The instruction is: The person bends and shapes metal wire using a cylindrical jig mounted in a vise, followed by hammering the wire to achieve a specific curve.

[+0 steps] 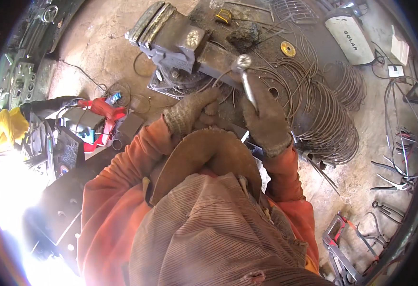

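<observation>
My right hand (267, 121), in a brown work glove, is closed around the shaft of a shiny metal hammer-like tool (249, 88). Its rounded head points up and away, close to the bar of a large bench vise (173, 45). My left hand (194, 110), also gloved, has curled fingers just in front of the vise base. A thin rod or wire (217, 81) runs near those fingers; what they grip is hidden. Coils of thick wire (326, 124) lie just right of my right hand.
A white panel-like box (350, 38) and a yellow disc (288, 48) lie at the far right. Pliers (394, 185) and a red clamp tool (335, 233) lie on the right floor. At left are a red-and-grey machine (105, 112), a yellow glove (7, 127) and green machinery (20, 78).
</observation>
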{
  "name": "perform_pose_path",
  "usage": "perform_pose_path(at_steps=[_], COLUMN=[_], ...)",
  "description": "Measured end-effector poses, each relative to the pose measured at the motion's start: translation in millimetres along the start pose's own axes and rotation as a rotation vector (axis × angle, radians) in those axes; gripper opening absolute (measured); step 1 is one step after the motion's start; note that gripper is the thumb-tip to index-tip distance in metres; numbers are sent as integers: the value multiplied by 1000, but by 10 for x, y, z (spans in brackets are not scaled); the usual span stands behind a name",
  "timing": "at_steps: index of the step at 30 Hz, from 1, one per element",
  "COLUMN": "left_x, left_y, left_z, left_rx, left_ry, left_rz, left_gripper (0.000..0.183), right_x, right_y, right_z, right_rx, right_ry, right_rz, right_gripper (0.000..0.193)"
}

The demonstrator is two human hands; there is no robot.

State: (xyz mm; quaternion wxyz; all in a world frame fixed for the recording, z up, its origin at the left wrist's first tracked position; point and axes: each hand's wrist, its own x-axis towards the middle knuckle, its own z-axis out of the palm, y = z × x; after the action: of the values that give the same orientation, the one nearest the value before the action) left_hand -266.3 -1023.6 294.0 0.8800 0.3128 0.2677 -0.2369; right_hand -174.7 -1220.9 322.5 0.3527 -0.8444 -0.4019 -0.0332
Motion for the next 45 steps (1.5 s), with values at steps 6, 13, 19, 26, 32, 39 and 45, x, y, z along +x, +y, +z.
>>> perform_pose_path(at_steps=[6,13,19,26,32,39,45], left_x=[67,238,-2,-864,-941,-810,-810], left_y=[-13,-111,41,500,572,470,549], left_z=[-160,-350,-522,-1015,-2008,-2297,-2109], left_rx=[-43,-20,1285,1442,1092,455,594], left_ry=[32,-62,-82,595,750,746,720], left_rz=[-1,-4,1125,824,1208,1142,1247], left_gripper=[39,28,20,20,25,21,20], right_x=[307,-80,-235,-434,12,-70,-302], right_y=[-299,46,122,572,435,676,1151], right_z=[-373,33,-103,44,-11,78,177], right_rx=[243,54,249,236,-187,-157,-92], right_ry=[26,-9,211,-79,-510,-500,-440], right_rz=[152,170,430,611,434,392,350], right_gripper=[54,48,48,55,59,60,62])
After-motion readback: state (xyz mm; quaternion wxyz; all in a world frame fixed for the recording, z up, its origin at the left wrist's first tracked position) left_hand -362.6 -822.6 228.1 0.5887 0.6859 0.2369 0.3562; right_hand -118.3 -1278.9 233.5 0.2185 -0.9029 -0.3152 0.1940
